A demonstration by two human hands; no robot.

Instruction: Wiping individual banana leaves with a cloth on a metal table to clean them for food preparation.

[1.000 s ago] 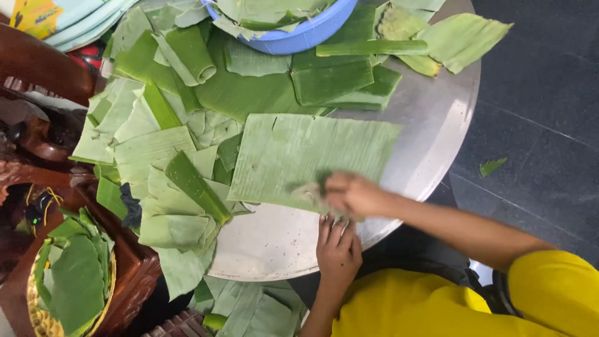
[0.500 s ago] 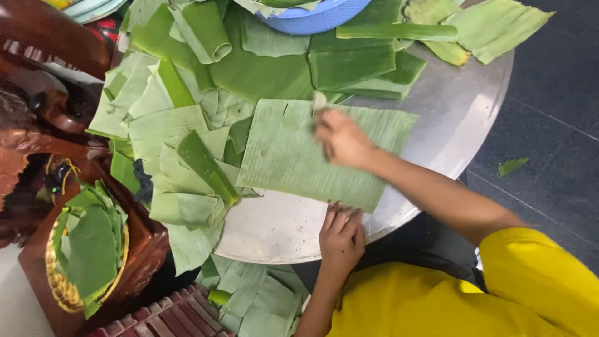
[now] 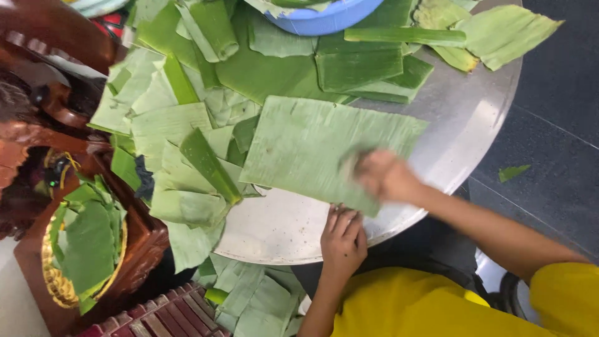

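Two containers hold leaves, blue basin (image 3: 318, 19) and gold basket (image 3: 56, 274); left hand (image 3: 342, 240) fingers together, right (image 3: 384, 175) blurred.

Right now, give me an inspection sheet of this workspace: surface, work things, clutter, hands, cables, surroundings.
Surface: round metal table, mostly covered with leaves; bare patch at the near edge.
Work things: large flat leaf lying pale side up in the middle of the table.
Clutter: cut leaf pieces piled on the far and left parts; blue basin with leaves at the far edge; more leaves below the near edge.
Hands: left hand presses the table edge at the leaf's near side; right hand, blurred, on the leaf, seemingly with a cloth.
Cables: nothing seen.
Surroundings: dark tiled floor; carved wooden furniture on the left; gold-rimmed basket of leaves.
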